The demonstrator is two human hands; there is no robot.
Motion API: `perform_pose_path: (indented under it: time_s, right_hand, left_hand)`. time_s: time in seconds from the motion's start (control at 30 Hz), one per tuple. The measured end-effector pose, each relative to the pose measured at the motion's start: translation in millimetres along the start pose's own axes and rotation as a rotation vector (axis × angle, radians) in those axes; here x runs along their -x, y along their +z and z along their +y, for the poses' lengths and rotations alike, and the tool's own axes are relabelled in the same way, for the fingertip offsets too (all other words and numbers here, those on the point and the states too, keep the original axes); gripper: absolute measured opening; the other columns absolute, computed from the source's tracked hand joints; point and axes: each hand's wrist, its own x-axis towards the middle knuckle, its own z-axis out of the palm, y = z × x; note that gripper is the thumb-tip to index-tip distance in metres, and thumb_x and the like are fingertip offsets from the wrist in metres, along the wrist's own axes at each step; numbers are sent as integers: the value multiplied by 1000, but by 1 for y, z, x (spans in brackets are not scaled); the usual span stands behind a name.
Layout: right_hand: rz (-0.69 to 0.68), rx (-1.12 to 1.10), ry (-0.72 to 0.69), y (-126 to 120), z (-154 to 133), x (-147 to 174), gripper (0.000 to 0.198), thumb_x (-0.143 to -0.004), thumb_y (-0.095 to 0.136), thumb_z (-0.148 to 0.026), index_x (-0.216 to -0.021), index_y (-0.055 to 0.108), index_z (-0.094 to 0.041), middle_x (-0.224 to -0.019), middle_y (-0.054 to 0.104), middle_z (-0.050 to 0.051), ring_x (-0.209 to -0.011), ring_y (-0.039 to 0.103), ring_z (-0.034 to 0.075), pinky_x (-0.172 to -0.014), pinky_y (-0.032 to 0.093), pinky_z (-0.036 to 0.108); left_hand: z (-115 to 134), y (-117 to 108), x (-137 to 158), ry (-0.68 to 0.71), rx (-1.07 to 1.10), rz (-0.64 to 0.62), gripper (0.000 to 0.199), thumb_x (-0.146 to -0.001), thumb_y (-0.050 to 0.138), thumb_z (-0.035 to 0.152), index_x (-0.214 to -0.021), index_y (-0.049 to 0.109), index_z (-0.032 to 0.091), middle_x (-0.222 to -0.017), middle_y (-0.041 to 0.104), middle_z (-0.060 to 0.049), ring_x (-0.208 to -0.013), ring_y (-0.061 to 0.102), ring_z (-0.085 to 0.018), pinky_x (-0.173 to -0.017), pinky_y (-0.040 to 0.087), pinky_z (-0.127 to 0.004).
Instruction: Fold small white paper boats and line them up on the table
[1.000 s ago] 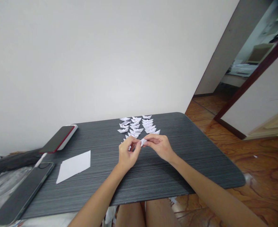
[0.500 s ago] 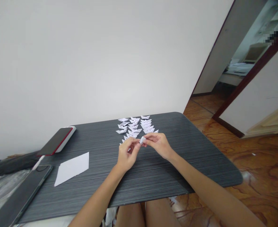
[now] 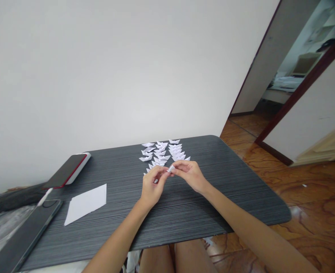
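Note:
A small piece of folded white paper (image 3: 171, 168) is pinched between my two hands, above the dark table (image 3: 121, 212). My left hand (image 3: 153, 182) grips its left side with thumb and fingertips. On the other side, my right hand (image 3: 190, 174) pinches the paper with thumb and forefinger. The fingers cover part of the folds. Just beyond my hands, several white paper boats (image 3: 160, 151) stand in rough columns toward the wall. Some of the nearest boats are partly hidden behind my left hand.
White paper sheets (image 3: 87, 204) lie on the table's left part. A phone (image 3: 66, 170) with a red edge rests on a white block at the back left, with a cable (image 3: 45, 197). Another dark device (image 3: 27, 235) lies at the left edge. A wall (image 3: 127, 76) borders the back.
The folded paper has tilted slightly and looks narrower between my fingers. Both hands keep nearly the same place. The whole view has shifted a little.

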Motion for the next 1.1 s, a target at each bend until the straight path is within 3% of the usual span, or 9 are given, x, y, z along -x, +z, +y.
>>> perform_pose_path:
  time_s: [0.2,0.37,0.5,0.67,1.1]
  right_hand:
    - [-65,-94,25,0,0,0,15,-61,68,-20,-74,63,-15,-69,65,1,-63,61,12,-68,50,30]
    - [-39,-52,7,0,1,0,16,-61,68,-21,-74,64,-15,-70,65,1,-65,61,13,-70,50,29]
    - [-43,-33,4,1,2,0,18,-60,69,-23,-75,64,-16,-71,65,1,-65,62,13,-71,50,31]
    - [-51,-11,4,2,3,1,18,-58,69,-24,-73,64,-15,-69,64,1,-65,61,13,-70,51,30]
    - [-63,7,8,3,3,2,12,-60,68,-20,-70,64,-15,-65,63,0,-62,61,12,-66,50,28]
  left_hand:
    - [1,-2,-4,-80,164,19,14,-76,51,23,-81,61,15,-72,57,-4,-61,54,-11,-49,43,-19]
    - [1,0,-3,-39,51,84,10,-72,55,22,-73,62,15,-67,58,-3,-59,53,-11,-49,42,-19]
    - [2,2,-1,-51,90,127,11,-73,54,23,-75,60,14,-69,57,-4,-60,54,-11,-51,44,-20]
    - [1,3,-1,-83,159,112,9,-73,54,22,-73,58,14,-68,54,-2,-59,53,-10,-51,43,-20]
    - [6,-2,-2,-15,15,92,10,-72,53,17,-64,57,15,-60,52,0,-53,46,-9,-48,34,-21]
